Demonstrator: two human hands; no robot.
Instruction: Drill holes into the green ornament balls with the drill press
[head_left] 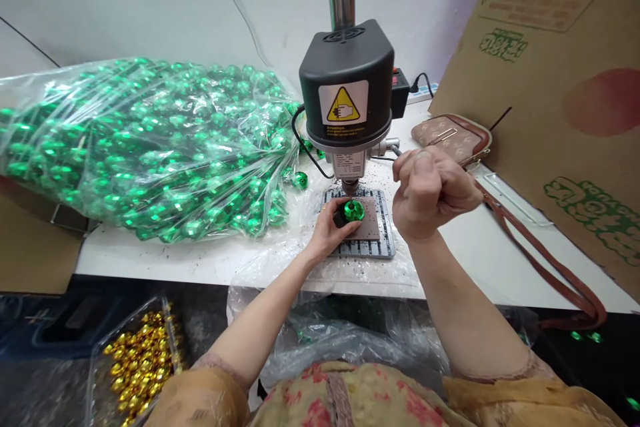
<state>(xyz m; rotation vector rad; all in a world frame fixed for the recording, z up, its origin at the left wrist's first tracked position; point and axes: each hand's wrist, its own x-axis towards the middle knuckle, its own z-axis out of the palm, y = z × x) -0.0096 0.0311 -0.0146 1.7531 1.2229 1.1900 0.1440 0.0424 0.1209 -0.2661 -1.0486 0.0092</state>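
Note:
My left hand point(331, 230) pinches a shiny green faceted ball point(355, 211) between thumb and fingers. A dark hole shows in the ball's top, right below the chuck point(351, 185) of a bench drill press point(345, 80). Something black lies beside the ball, partly hidden by my fingers. Under them is a brown board point(371, 223) on the drill's slotted metal base point(387, 247). My right hand point(430, 190) is closed in a fist around the drill press lever point(394, 148), most of which the fingers hide.
A large clear bag point(150, 153) full of green balls lies on the left of the white table point(165, 263). Dark shavings speckle the surface. A patterned purse point(445, 137) and a cardboard box point(565, 100) stand right. Below left, a clear bin point(173, 330) holds gold balls.

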